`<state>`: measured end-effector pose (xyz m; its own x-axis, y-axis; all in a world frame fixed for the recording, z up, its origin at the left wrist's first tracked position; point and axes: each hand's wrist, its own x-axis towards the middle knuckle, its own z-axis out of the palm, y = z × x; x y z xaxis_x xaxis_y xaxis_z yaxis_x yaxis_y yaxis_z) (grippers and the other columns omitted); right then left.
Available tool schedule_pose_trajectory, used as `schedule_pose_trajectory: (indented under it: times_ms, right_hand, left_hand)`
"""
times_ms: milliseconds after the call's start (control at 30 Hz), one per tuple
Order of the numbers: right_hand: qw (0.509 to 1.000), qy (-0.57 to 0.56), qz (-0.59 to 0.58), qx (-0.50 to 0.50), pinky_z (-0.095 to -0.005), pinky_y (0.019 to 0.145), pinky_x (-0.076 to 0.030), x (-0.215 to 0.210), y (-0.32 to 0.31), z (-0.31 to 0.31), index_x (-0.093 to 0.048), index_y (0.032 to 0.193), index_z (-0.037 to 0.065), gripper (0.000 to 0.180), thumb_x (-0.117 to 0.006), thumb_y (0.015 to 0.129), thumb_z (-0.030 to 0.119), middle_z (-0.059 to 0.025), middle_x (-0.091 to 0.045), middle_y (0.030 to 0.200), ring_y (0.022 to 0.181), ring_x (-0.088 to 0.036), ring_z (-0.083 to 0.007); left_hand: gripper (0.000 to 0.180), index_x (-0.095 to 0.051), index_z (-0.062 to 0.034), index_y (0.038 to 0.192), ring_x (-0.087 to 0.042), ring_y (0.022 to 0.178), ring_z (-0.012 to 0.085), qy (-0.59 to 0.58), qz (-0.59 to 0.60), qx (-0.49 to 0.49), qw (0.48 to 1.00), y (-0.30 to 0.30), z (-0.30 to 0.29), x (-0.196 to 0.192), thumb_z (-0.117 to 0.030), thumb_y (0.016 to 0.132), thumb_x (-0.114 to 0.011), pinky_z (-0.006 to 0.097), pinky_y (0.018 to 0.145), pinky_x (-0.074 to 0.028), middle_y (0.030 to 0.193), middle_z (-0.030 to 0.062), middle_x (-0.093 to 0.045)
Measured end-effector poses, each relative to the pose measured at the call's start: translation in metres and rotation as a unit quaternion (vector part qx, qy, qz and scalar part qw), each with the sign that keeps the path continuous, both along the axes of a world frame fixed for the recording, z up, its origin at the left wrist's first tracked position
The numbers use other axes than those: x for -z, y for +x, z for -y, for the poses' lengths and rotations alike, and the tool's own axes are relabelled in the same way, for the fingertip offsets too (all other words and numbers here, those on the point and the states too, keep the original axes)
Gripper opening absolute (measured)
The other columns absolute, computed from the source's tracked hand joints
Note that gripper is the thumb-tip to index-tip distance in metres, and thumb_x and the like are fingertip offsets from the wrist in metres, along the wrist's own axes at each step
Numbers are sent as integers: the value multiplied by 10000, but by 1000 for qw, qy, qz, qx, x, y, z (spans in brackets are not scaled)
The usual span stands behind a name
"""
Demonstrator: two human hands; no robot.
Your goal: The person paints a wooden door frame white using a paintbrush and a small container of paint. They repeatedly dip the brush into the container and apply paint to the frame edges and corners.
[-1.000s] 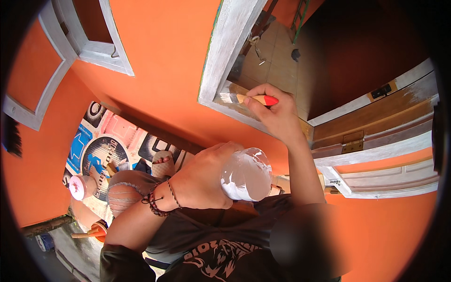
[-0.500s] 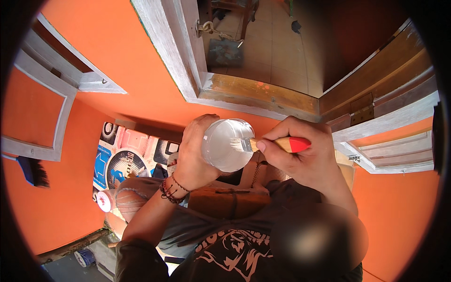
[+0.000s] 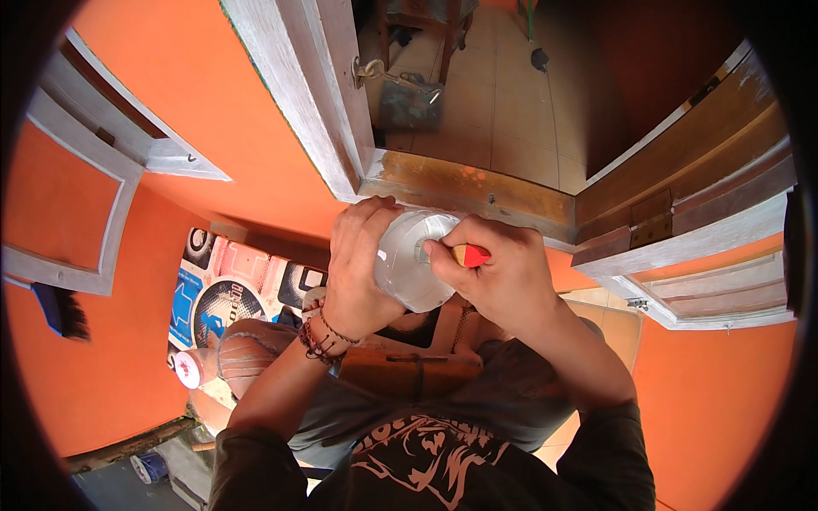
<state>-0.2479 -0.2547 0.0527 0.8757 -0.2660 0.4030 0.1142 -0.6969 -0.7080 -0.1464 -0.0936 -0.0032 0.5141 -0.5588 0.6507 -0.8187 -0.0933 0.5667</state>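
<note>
My left hand (image 3: 360,264) is wrapped round the side of a clear plastic cup (image 3: 399,271) with white paint on its inside. From the right, my right hand (image 3: 498,271) grips a paintbrush (image 3: 472,255) by its wooden handle, which ends in a red tip. The brush's bristle end reaches into the cup's mouth, and my fingers hide most of the ferrule. Just beyond the cup runs a wooden window sill (image 3: 477,180), partly painted white.
Above is an open window with a white-painted frame (image 3: 294,94) and a metal hook (image 3: 375,70). A hinged shutter (image 3: 707,247) stands on the right, another (image 3: 68,187) on the left. A black brush (image 3: 60,308) is against the orange wall. A white-topped container (image 3: 187,368) sits lower left.
My right hand has moved left toward the cup, and the paintbrush has gone deeper into it with its handle tipped up toward me. The cup remains in my left hand.
</note>
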Motion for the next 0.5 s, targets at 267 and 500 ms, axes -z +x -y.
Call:
schedule_pose_trajectory:
  times_ms: [267,500]
  right_hand:
    - [999,-31,-27,17,-282,544,-474,-29,-9,6,-658,718,24,168,-799,783,87,-63,-650,630,534,-582,-143]
    - [999,-11,-29,9,-318,578,-493,-44,-19,7,-665,812,59,147,-791,825,135,-95,-648,699,570,-583,-210]
  left_hand:
    - [834,-531,-4,1284,-540,1197,406,28,9,-18,999,3,-9,1,-66,530,-882,503,1049,-384,1255,203,-572]
    - [784,-558,-18,1269,-559,1198,394,46,16,-33,998,1,-13,-3,-123,575,-908,483,1020,-427,1252,195,-599]
